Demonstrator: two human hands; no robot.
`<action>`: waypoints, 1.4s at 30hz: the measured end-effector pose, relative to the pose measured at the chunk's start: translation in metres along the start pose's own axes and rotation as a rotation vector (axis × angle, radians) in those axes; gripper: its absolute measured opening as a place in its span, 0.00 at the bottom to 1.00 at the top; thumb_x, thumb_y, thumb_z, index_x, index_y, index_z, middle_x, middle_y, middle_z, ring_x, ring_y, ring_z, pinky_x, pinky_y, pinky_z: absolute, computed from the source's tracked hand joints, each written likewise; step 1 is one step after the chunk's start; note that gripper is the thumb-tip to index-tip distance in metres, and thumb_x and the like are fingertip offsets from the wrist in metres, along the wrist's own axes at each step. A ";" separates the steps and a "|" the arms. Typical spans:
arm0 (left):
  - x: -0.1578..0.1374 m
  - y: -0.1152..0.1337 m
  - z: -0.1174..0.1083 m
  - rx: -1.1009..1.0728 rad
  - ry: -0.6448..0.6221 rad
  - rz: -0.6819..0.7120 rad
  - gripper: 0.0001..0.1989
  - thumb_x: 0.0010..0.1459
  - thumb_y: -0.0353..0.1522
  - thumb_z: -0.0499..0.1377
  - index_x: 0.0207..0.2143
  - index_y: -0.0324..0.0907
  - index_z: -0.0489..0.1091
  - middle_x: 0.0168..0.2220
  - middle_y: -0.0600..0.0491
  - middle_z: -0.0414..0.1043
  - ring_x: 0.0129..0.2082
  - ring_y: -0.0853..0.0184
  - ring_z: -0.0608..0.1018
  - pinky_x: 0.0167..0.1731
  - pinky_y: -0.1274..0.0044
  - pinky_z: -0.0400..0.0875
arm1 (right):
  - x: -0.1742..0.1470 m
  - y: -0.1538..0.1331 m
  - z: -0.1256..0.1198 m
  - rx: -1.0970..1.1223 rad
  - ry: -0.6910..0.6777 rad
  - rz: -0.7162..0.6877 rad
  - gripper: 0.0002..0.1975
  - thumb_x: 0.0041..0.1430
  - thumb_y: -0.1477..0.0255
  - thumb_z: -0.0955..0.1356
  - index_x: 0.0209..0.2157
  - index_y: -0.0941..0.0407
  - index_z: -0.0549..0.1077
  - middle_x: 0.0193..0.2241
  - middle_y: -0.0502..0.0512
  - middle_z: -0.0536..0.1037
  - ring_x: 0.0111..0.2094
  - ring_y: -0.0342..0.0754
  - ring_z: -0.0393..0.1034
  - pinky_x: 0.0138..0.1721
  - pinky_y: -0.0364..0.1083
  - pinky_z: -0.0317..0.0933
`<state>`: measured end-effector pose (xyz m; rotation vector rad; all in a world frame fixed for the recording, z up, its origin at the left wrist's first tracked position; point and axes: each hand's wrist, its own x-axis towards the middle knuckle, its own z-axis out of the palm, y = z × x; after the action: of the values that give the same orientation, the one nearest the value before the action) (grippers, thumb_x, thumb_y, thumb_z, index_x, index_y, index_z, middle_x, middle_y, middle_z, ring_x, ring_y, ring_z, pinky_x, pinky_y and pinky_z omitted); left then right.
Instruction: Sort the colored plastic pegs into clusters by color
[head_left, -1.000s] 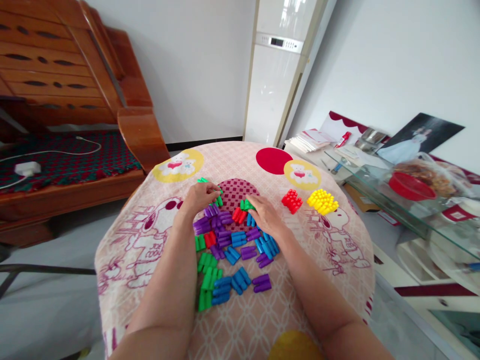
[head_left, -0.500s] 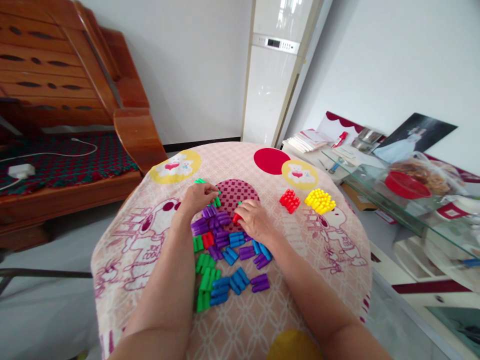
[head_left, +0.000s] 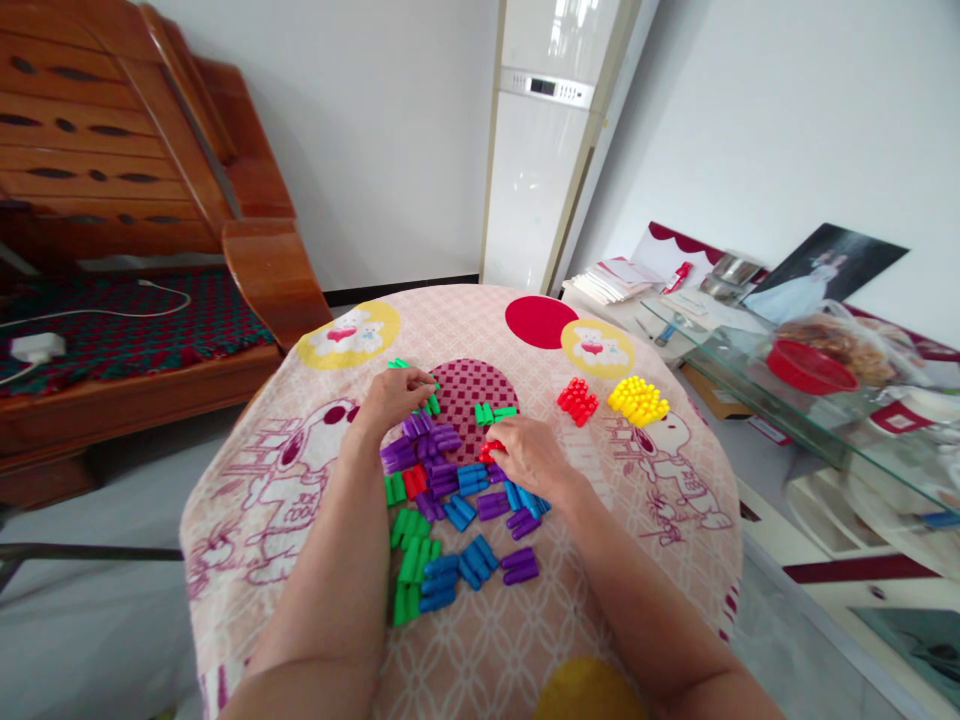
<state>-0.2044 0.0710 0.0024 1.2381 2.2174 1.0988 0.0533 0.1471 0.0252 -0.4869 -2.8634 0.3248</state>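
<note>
My left hand [head_left: 401, 395] is at the far left of the pile, its fingers closed at a green plastic block [head_left: 432, 404]; the palm side is hidden. Between the fingertips of my right hand [head_left: 531, 452] is a red plastic block [head_left: 489, 450] with rounded, peg-like parts, partly covered by the fingers. Just beyond that hand lie green blocks [head_left: 495, 413]. Purple blocks [head_left: 431, 440], blue blocks [head_left: 472, 479], a red block [head_left: 415, 482] and more green blocks [head_left: 411, 528] lie loosely between my forearms.
Sorted red blocks [head_left: 577, 401] and yellow blocks [head_left: 637, 400] stand to the right on the round, cloth-covered table [head_left: 480, 660]. A glass-topped cabinet [head_left: 739, 370] with a red bowl [head_left: 810, 367] is at the right. A wooden bench [head_left: 262, 270] stands at the left.
My right hand has moved slightly right and nearer to me with the red block, uncovering the green blocks beyond it. My left hand has stayed in place.
</note>
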 end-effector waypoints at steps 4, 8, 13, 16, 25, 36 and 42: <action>-0.002 0.003 -0.001 0.009 0.001 -0.001 0.14 0.51 0.38 0.59 0.36 0.42 0.79 0.22 0.54 0.76 0.28 0.61 0.80 0.29 0.75 0.72 | -0.005 0.014 -0.008 0.214 0.137 0.161 0.03 0.54 0.77 0.71 0.27 0.56 0.74 0.28 0.51 0.78 0.32 0.46 0.71 0.34 0.43 0.59; -0.002 0.003 -0.002 0.011 -0.005 -0.010 0.13 0.50 0.37 0.59 0.36 0.42 0.78 0.22 0.54 0.76 0.27 0.62 0.80 0.29 0.75 0.72 | -0.014 0.051 -0.027 0.414 0.446 0.391 0.04 0.50 0.70 0.71 0.26 0.55 0.73 0.23 0.47 0.76 0.27 0.45 0.70 0.31 0.42 0.61; -0.001 0.002 -0.001 0.021 -0.001 -0.009 0.13 0.51 0.37 0.59 0.36 0.42 0.78 0.22 0.53 0.76 0.28 0.61 0.80 0.29 0.75 0.72 | -0.034 0.115 -0.042 0.306 0.877 0.656 0.10 0.44 0.64 0.71 0.26 0.55 0.73 0.25 0.52 0.78 0.27 0.48 0.71 0.32 0.46 0.64; -0.001 0.003 -0.001 0.030 -0.001 -0.007 0.14 0.51 0.37 0.59 0.37 0.42 0.79 0.22 0.53 0.76 0.28 0.61 0.80 0.29 0.76 0.72 | -0.042 0.139 -0.036 0.177 0.940 0.747 0.10 0.45 0.63 0.71 0.24 0.54 0.71 0.25 0.54 0.79 0.27 0.50 0.71 0.34 0.48 0.65; 0.000 0.004 0.000 0.012 -0.003 -0.017 0.13 0.50 0.37 0.59 0.36 0.42 0.78 0.21 0.55 0.76 0.25 0.63 0.79 0.26 0.77 0.71 | -0.026 0.145 -0.015 0.068 0.792 0.823 0.05 0.50 0.68 0.67 0.28 0.55 0.72 0.31 0.60 0.81 0.35 0.54 0.74 0.42 0.50 0.65; 0.001 0.001 0.001 0.001 0.009 -0.005 0.13 0.50 0.37 0.59 0.35 0.42 0.78 0.22 0.54 0.76 0.27 0.62 0.80 0.27 0.76 0.71 | -0.029 0.141 -0.014 -0.120 0.565 0.822 0.16 0.64 0.69 0.60 0.29 0.59 0.76 0.32 0.66 0.80 0.35 0.53 0.71 0.37 0.47 0.56; 0.001 -0.001 0.001 0.007 0.014 -0.003 0.12 0.51 0.37 0.59 0.35 0.42 0.79 0.21 0.54 0.76 0.27 0.62 0.80 0.28 0.76 0.71 | -0.031 0.136 -0.017 -0.193 0.578 0.819 0.17 0.64 0.70 0.59 0.28 0.59 0.75 0.28 0.64 0.78 0.30 0.51 0.67 0.33 0.47 0.52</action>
<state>-0.2045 0.0722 0.0013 1.2336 2.2338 1.1030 0.1268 0.2645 0.0022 -1.5004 -2.0240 0.0094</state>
